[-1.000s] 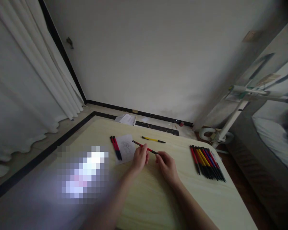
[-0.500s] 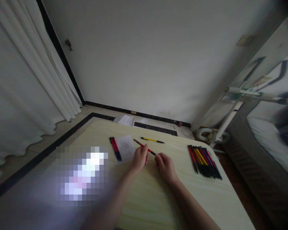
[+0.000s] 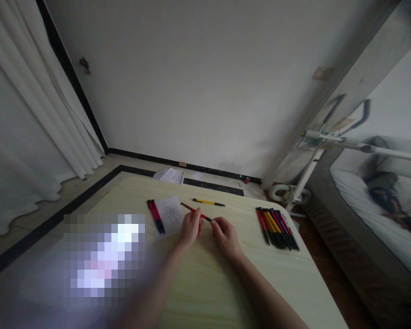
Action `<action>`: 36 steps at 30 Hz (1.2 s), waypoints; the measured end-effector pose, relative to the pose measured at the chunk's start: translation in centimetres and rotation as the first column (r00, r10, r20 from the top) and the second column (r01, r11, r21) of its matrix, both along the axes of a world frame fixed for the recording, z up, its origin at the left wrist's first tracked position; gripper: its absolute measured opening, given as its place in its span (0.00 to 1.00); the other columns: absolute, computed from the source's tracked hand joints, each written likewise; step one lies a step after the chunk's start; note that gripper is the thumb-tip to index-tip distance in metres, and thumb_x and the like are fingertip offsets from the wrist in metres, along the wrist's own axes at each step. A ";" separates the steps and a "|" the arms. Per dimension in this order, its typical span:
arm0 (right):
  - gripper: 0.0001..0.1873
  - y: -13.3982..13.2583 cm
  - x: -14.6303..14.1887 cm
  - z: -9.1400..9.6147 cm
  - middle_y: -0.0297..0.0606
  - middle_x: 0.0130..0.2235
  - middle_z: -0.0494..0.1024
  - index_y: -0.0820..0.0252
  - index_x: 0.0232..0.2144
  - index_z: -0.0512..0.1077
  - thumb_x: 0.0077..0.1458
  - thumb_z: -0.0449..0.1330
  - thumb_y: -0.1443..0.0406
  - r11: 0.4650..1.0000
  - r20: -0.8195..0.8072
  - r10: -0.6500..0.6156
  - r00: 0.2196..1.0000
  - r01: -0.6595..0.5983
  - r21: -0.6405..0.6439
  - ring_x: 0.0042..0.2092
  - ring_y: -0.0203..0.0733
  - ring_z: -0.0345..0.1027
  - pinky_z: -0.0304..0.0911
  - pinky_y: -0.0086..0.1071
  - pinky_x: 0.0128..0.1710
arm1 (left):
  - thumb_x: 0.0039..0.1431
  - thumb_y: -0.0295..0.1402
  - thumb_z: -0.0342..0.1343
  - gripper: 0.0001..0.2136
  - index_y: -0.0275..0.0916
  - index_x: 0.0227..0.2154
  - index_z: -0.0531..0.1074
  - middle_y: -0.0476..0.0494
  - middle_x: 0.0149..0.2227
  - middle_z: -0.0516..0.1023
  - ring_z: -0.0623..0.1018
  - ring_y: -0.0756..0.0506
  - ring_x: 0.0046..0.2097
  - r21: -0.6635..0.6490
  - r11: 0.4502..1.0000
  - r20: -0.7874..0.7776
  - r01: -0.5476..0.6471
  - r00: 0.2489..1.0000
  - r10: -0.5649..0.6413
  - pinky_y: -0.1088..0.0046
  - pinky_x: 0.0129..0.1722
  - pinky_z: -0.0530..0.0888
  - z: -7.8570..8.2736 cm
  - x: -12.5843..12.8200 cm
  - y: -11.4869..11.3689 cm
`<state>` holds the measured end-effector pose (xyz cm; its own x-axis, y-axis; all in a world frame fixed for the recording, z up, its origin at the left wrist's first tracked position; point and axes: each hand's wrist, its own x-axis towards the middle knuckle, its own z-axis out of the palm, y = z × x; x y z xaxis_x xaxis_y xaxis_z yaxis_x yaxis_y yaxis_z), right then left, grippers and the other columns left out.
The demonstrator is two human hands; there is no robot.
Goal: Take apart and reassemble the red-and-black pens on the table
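Observation:
A red-and-black pen (image 3: pixel 188 207) is held between both hands above the table. My left hand (image 3: pixel 192 227) is closed round its red barrel. With closed fingers, my right hand (image 3: pixel 225 235) grips the black end. Left of the hands lies a sheet of paper (image 3: pixel 169 219) with scribbled lines. Two red-and-black pens (image 3: pixel 155 215) rest side by side at the paper's left edge. Beyond the hands, a yellow-and-black pen (image 3: pixel 208 202) lies alone.
On the right of the pale wooden table (image 3: pixel 205 292) lies a row of several red, yellow and blue pens (image 3: pixel 276 228). A pixelated bright patch (image 3: pixel 106 256) covers the left side. White exercise equipment (image 3: pixel 306 176) and a sofa (image 3: pixel 349 228) stand to the right.
The view has shifted, so the table and its contents appear further left. Both hands keep hold of the same pen, and more scribbled lines seem visible on the paper.

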<state>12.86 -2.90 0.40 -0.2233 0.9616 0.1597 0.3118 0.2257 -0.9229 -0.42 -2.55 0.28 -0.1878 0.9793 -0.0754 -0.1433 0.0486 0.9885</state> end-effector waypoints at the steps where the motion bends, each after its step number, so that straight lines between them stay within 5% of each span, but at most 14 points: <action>1: 0.18 0.0 0.0 0.1 0.32 0.20 0.66 0.62 0.27 0.68 0.55 0.47 0.55 1.000 0.006 0.010 1.000 -0.010 -0.012 0.22 0.34 0.59 0.54 0.26 0.22 | 0.53 0.47 0.44 0.20 0.38 0.13 0.55 0.55 0.09 0.57 0.58 0.54 0.11 0.001 1.000 -0.001 0.001 1.000 -0.001 0.79 0.11 0.54 0.0 0.0 0.0; 8: 0.21 0.1 0.1 -0.1 0.31 0.18 0.65 0.61 0.21 0.65 0.57 0.44 0.55 1.000 0.069 0.010 0.998 -0.011 0.011 0.21 0.33 0.58 0.53 0.25 0.22 | 0.53 0.47 0.44 0.20 0.38 0.13 0.56 0.55 0.09 0.57 0.58 0.55 0.11 -0.004 1.000 -0.027 0.004 1.000 -0.004 0.79 0.11 0.54 0.4 0.1 -0.1; 21: 0.13 0.1 0.0 -0.6 0.29 0.20 0.64 0.61 0.34 0.65 0.52 0.51 0.57 0.999 -0.009 -0.032 0.999 0.032 0.038 0.22 0.33 0.56 0.52 0.25 0.20 | 0.53 0.47 0.44 0.20 0.38 0.14 0.56 0.55 0.10 0.58 0.59 0.55 0.12 -0.009 1.000 -0.009 0.003 1.000 -0.003 0.79 0.11 0.55 0.1 0.0 0.1; 28: 0.23 -0.2 0.1 0.0 0.31 0.18 0.65 0.62 0.24 0.67 0.57 0.42 0.55 1.000 0.015 0.009 1.000 -0.009 0.004 0.21 0.32 0.57 0.52 0.25 0.21 | 0.54 0.48 0.41 0.21 0.38 0.13 0.55 0.54 0.10 0.58 0.59 0.54 0.12 -0.010 0.999 -0.019 -0.033 0.999 0.032 0.79 0.12 0.55 0.2 0.2 -0.1; 36: 0.19 -0.3 0.2 0.0 0.32 0.19 0.65 0.62 0.25 0.66 0.56 0.45 0.55 0.999 0.042 -0.009 0.999 0.008 0.034 0.22 0.33 0.58 0.54 0.26 0.22 | 0.53 0.49 0.40 0.22 0.39 0.13 0.53 0.54 0.10 0.56 0.58 0.55 0.12 0.029 1.000 -0.038 -0.011 0.999 0.012 0.79 0.12 0.54 0.3 0.4 -0.2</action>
